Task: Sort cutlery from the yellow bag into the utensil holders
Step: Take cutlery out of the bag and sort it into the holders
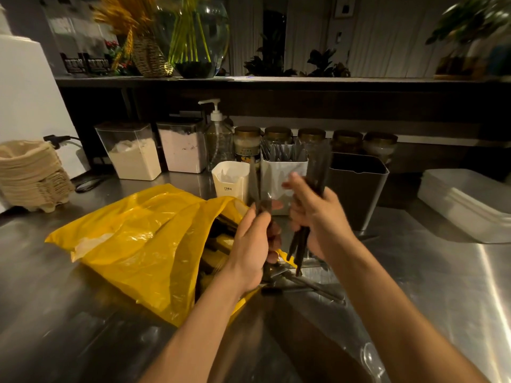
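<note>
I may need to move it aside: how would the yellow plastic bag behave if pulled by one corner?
The yellow plastic bag is creased and slumped, so probably floppy. Dark cutlery lies in its open mouth, so pieces might slide out. On the shiny steel counter it would likely slip easily.

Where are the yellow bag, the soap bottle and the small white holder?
yellow bag [132,239]: head view, on its crinkled top side.
soap bottle [218,142]: head view, on its clear body.
small white holder [235,189]: head view, on its front wall.
</note>
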### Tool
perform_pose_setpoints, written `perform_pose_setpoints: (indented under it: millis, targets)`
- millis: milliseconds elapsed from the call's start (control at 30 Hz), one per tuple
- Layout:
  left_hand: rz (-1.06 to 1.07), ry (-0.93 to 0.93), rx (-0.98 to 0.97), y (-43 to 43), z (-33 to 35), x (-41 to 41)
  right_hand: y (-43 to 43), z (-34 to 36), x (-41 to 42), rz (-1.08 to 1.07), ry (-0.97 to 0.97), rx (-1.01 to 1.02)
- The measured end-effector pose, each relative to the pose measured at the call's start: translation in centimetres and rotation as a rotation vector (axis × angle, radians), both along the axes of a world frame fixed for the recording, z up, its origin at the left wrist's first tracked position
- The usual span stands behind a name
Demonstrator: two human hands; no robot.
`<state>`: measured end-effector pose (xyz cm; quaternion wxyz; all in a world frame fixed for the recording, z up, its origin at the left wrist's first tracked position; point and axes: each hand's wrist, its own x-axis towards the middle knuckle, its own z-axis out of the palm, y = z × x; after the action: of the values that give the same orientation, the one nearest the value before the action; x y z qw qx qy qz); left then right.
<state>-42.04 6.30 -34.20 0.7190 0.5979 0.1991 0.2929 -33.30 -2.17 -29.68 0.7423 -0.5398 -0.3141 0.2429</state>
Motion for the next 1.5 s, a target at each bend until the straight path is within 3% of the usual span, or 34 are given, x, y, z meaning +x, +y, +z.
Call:
perform_pose_setpoints:
  millis: [100,233,400,567,733,867,1000,1300,1500]
  targets:
    - [-0.077,0.02,0.094,-0.5,-0.1,-0.3,0.3,0.0,-1.1,0.016,-0.121,-0.112]
    - [-0.127,0.054,0.15,-1.2,0.1,-0.4,0.8,-0.5,-0.6,-0.122,-0.068,-0.158]
    - [-0.188,0.087,0.346,-2.0,-0.1,-0.3,0.8,-1.1,-0.4,-0.046,-0.047,-0.246]
    - [-0.146,0.032,0.272,-1.6,0.5,-0.8,0.8,0.2,-0.1,-0.061,-0.037,-0.067]
    - [-0.306,-0.002,-0.058,-2.3,0.5,-0.6,0.8,0.1,0.2,-0.022,-0.044,0.036]
    - [-0.343,0.039,-0.031,-2.0,-0.1,-0.7,0.4,0.0,0.9,0.07,-0.128,-0.074]
    - [-0.311,-0.042,-0.065,-1.5,0.2,-0.8,-0.8,0.0,2.5,0.211,-0.22,-0.215]
    - [-0.109,-0.072,-0.077,-0.2,-0.6,-0.2,-0.9,-0.4,2.5,0.297,-0.141,-0.121]
    - [-0.167,-0.084,-0.054,-0.4,-0.4,-0.5,-1.2,-0.9,3.4,0.291,-0.127,-0.153]
